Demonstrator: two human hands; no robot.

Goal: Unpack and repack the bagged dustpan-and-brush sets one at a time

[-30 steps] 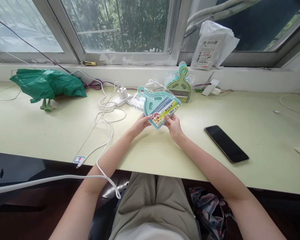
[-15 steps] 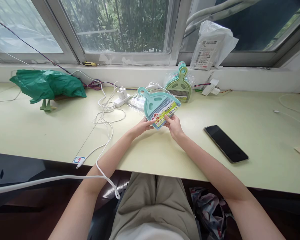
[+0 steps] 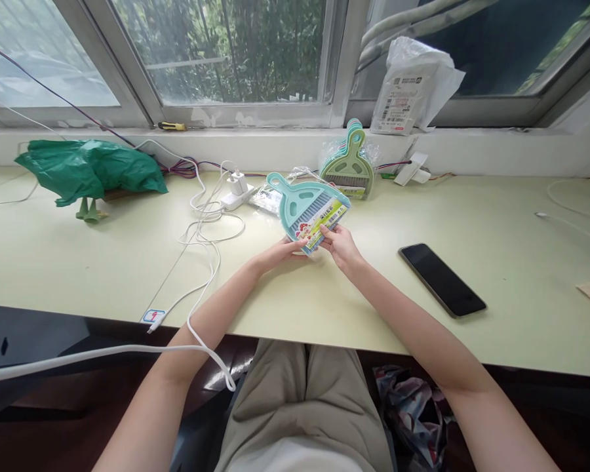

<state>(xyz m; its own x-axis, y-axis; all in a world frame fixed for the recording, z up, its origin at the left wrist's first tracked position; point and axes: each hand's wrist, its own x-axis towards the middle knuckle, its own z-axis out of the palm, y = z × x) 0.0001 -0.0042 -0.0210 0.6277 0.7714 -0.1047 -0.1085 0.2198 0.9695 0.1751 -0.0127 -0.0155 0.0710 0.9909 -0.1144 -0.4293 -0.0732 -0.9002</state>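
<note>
Risk: white cable [image 3: 191, 321] crosses over the left forearm; pulling that arm back could snag it and tug the charger [image 3: 236, 183], which sits past the left hand. Right thumb bears on the printed label [image 3: 320, 221], so pressing or sliding there might crease or tear it. A forward shove could knock the stacked dustpans [image 3: 348, 164] beyond the right hand.

Pose: forearms converge from both sides, hands just apart. Left hand [image 3: 281, 254] pinches the lower-left edge, thumb on top, fingers underneath. Right hand [image 3: 343, 248] clamps the lower-right part, thumb in front, fingers behind.

Light-blue dustpan-and-brush set [image 3: 299, 204] is between and just ahead of both hands, tilted, handle pointing away past the left hand. Phone [image 3: 442, 280] lies right of the right hand, clear of it.
</note>
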